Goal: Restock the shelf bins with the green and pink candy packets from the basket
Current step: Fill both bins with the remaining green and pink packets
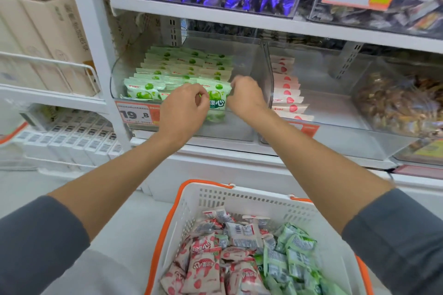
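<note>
Fingers of my left hand (184, 108) and right hand (244, 96) pinch a green candy packet (217, 99) mid-frame; released crooked, it could slump forward.

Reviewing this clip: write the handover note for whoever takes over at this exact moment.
Left hand and right hand: both pinch one green packet at the front of the green bin.
Done: stocked green packets sit in rows there; stocked pink packets line the left side of the pink bin.
To do: seat this packet, then empty the basket of loose pink packets and loose green packets.
</note>
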The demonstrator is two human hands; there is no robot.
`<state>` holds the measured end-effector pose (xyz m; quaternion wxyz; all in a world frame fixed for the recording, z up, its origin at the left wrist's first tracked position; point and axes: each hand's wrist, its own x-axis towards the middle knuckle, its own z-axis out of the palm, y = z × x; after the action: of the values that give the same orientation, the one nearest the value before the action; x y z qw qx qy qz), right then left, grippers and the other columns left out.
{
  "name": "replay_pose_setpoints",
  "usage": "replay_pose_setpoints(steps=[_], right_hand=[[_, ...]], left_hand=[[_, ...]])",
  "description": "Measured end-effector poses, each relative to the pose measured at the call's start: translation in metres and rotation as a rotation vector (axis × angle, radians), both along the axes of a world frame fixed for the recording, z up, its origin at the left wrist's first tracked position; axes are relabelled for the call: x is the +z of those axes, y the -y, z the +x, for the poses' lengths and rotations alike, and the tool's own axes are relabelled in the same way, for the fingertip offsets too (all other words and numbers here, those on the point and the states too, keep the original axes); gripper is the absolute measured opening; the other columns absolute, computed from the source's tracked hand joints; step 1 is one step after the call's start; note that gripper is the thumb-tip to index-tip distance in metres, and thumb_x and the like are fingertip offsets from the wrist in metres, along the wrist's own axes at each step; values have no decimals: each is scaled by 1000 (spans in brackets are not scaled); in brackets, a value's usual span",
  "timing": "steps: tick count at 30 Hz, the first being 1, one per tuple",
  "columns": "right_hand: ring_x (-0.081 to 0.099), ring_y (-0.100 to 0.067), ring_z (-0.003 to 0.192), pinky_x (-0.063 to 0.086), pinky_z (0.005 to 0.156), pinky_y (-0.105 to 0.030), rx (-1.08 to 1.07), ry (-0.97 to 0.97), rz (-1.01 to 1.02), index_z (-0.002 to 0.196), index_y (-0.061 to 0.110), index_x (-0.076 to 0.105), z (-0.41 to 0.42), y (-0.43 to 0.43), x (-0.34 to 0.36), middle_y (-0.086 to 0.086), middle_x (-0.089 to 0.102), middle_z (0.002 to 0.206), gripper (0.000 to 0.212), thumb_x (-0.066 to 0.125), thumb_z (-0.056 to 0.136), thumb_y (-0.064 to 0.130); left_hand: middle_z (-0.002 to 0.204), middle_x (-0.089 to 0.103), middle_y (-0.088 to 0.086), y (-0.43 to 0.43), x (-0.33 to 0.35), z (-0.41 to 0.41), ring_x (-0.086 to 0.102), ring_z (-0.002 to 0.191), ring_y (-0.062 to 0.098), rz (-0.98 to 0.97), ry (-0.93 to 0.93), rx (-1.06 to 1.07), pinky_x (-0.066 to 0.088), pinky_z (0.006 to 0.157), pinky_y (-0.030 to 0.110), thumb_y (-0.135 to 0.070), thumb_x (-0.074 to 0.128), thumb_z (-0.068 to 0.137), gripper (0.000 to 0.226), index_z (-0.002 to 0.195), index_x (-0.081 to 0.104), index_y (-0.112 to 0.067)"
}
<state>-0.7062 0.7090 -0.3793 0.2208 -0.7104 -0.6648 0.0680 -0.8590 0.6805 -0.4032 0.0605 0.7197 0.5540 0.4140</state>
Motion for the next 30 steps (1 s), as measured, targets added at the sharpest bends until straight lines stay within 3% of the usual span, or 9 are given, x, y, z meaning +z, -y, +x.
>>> replay_pose_setpoints(steps=[2,5,11,13,16,22,24,27,30], right_hand=[[58,-27,89,44,77,-33,140,-73,211,97,7,64,-1,27,-3,-8,59,98,22,52,80,-2],[51,-18,75,39,68,-29,324,-206,230,83,7,64,2,68,-33,0,53,81,15,54,76,-3],[60,-23,89,51,79,-31,266,-114,-501,96,12,67,42,137,-175,-2,60,97,18,56,86,2],[59,-25,105,49,89,-33,212,-78,-680,110,9,65,60,159,-222,-8,61,113,25,56,88,1],[54,-27,117,46,96,-35,72,-14,-651,134,12,49,78,185,-268,-8,57,126,46,58,89,8],[64,-24,83,51,69,-32,37,-140,-615,108,15,59,76,199,-291,-6,67,91,15,53,94,13],[59,-19,67,45,58,-29,1,-276,-546,112,19,55,74,186,-272,-2,62,78,20,51,94,11],[64,-24,63,55,61,-36,-300,-788,-568,87,-1,61,73,154,-229,-12,68,74,9,52,86,2],[61,-16,45,50,46,-22,-451,-1413,-770,82,-2,58,78,138,-173,-12,66,59,13,49,91,-1]], left_hand=[[72,61,-6,26,-9,8,55,69,17,-82,64,-25,44,60,34,-24,51,87,16,82,66,-21],[59,54,-6,58,-40,17,49,60,16,-339,140,-55,37,56,31,-21,53,86,17,70,61,-19],[86,70,5,85,-130,4,60,70,12,-854,-126,-126,48,67,26,-17,57,91,24,83,73,-2],[90,71,6,88,-152,2,64,72,14,-906,-198,-136,54,72,30,-16,56,90,24,85,73,0],[94,66,3,88,-164,9,67,77,19,-956,-250,-160,58,78,35,-12,55,90,23,88,73,3],[100,66,0,91,-177,26,61,97,20,-994,-258,-273,51,80,29,-9,56,87,15,82,71,-8],[124,62,1,95,-176,30,56,111,18,-987,-276,-358,48,92,28,-11,63,87,20,104,67,-21],[142,45,-7,104,-169,41,44,128,14,-1002,-269,-488,37,103,27,-28,77,82,71,143,42,-25],[120,59,-10,112,-155,54,58,109,11,-965,-19,-556,46,94,30,-30,75,83,52,129,50,-32]])
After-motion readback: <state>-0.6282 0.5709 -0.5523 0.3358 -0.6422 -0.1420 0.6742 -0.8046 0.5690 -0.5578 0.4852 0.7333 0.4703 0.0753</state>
